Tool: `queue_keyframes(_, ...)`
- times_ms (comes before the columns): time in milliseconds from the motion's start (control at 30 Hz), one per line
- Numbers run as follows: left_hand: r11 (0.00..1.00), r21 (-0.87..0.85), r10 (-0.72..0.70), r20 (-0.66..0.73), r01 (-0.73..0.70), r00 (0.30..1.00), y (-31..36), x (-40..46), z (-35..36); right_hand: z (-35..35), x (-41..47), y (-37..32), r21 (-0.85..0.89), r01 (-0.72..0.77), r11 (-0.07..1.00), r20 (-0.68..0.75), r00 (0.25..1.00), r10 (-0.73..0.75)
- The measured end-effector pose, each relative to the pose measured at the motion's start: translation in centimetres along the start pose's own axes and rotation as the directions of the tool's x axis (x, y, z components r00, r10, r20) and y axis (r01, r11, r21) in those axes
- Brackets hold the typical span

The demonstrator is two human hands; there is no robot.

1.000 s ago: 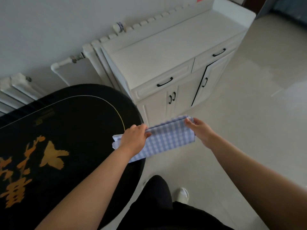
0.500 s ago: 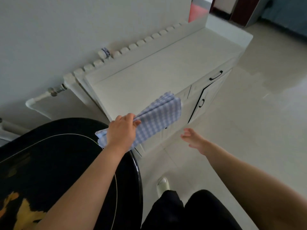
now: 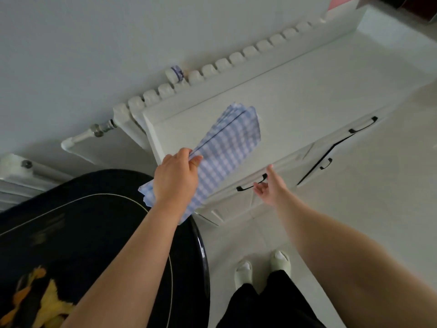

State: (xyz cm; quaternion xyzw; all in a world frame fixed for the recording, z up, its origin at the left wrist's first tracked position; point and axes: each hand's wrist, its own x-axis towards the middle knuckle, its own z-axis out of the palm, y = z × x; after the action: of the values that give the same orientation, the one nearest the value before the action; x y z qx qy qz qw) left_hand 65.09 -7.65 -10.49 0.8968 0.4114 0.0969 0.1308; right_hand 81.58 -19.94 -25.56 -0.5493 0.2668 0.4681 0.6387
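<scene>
My left hand (image 3: 176, 178) grips a folded blue-and-white checked cloth (image 3: 227, 147) at its near end. The cloth's far end reaches out over the top of a white cabinet (image 3: 307, 86). My right hand (image 3: 272, 184) is open, palm up, fingers relaxed, right in front of the black handle (image 3: 250, 185) of the cabinet's left drawer. It holds nothing, and whether it touches the handle I cannot tell.
A black oval table (image 3: 71, 233) with gold markings stands at the lower left. A white radiator (image 3: 212, 65) runs along the wall behind the cabinet. More black handles (image 3: 363, 125) sit on the right drawer and doors. My feet (image 3: 262, 266) stand on the pale floor.
My right hand has let go of the cloth and moved to the drawer handle. My left hand has carried the cloth up over the cabinet top. I have stepped closer to the cabinet.
</scene>
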Motion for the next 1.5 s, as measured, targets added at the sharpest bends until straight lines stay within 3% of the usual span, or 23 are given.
queue_keyframes(100,1.0,0.017,-0.015,0.015,0.014,1.0,-0.3,1.1,0.4,1.0,0.7,0.9,0.003,-0.031,1.0,-0.038,0.999,0.031)
queue_keyframes(267,1.0,0.026,-0.008,0.033,0.007,0.999,-0.1,1.3,1.0,-0.6,1.0,2.5,0.042,-0.14,0.989,0.042,0.99,0.138)
queue_keyframes(533,0.988,-0.06,0.148,0.049,-0.145,0.988,2.3,-0.1,2.4,-5.8,-0.7,5.5,-0.038,-0.129,0.991,-0.242,0.963,0.116)
queue_keyframes(633,0.963,-0.118,0.25,0.065,-0.241,0.966,4.0,-1.1,4.1,-8.8,-1.7,7.1,-0.015,-0.179,0.984,-0.279,0.945,0.168)
queue_keyframes(700,0.954,-0.164,0.274,0.151,-0.249,0.95,4.8,-1.7,6.1,-10.2,-2.2,7.8,0.02,-0.2,0.98,-0.265,0.944,0.199)
queue_keyframes(833,0.956,-0.167,0.291,0.41,-0.243,0.864,5.4,-2.8,11.6,-11.7,-3.1,8.2,0.093,-0.239,0.967,-0.15,0.956,0.251)
queue_keyframes(967,0.965,-0.07,0.228,0.698,-0.251,0.679,5.1,-2.5,15.4,-12.3,-3.7,8.1,0.063,-0.277,0.959,-0.133,0.95,0.283)
queue_keyframes(1067,0.974,-0.019,0.161,0.763,-0.227,0.627,4.3,-2.2,16.4,-12.6,-4.1,8.4,0.004,-0.304,0.953,-0.14,0.943,0.302)
queue_keyframes(1133,0.945,-0.078,0.275,0.718,-0.319,0.639,4.3,-3.1,16.0,-12.6,-4.1,8.6,-0.036,-0.312,0.949,-0.16,0.94,0.302)
queue_keyframes(1233,0.863,-0.07,0.476,0.446,-0.501,0.758,3.8,-3.9,14.5,-12.6,-3.9,8.7,-0.048,-0.32,0.946,-0.187,0.933,0.306)
queue_keyframes(1300,0.91,0.067,0.369,0.32,-0.409,0.873,2.6,-3.3,13.6,-12.6,-3.8,8.7,-0.034,-0.316,0.948,-0.204,0.931,0.303)
queue_keyframes(1333,0.942,0.124,0.252,0.347,-0.311,0.903,1.7,-2.8,13.3,-12.5,-3.9,8.6,-0.032,-0.312,0.95,-0.219,0.929,0.298)
queue_keyframes(1400,0.956,0.224,0.057,0.49,-0.189,0.87,0.5,-2.1,13.1,-12.0,-4.0,8.4,-0.032,-0.297,0.954,-0.259,0.925,0.279)
queue_keyframes(1500,0.944,0.252,0.02,0.595,-0.211,0.803,0.2,-1.4,12.9,-11.1,-4.1,8.5,-0.005,-0.267,0.964,-0.33,0.91,0.25)
